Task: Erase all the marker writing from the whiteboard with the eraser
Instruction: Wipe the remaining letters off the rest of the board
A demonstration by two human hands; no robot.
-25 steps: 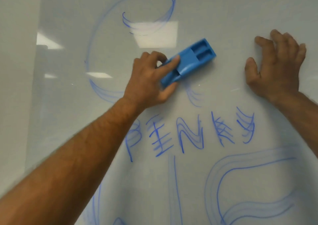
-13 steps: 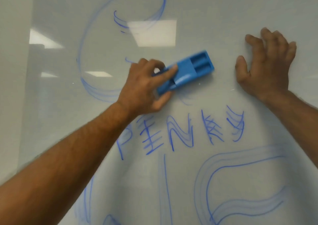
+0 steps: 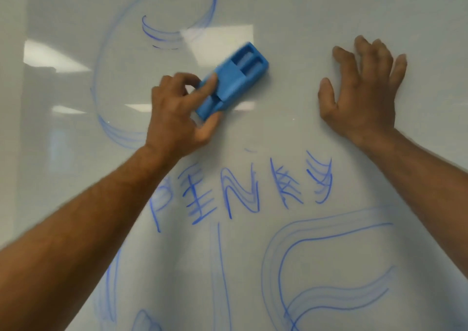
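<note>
Up on the whiteboard (image 3: pixel 316 6), the left hand (image 3: pixel 177 118) pinches the lower end of the blue eraser (image 3: pixel 231 84), which slants up and right from that grip, flat against the board above the blue "PENKY" writing (image 3: pixel 240 194). Well right, the right hand (image 3: pixel 364 95) presses the board, fingers spread, holding nothing.

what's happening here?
A person is wiping a whiteboard. The left hand grips a blue eraser against the board, while the right hand rests on the surface beside it with fingers spread. Plenty of blue marker is left: the lettering below the hands, a big curve at upper left, and more strokes at the bottom.
</note>
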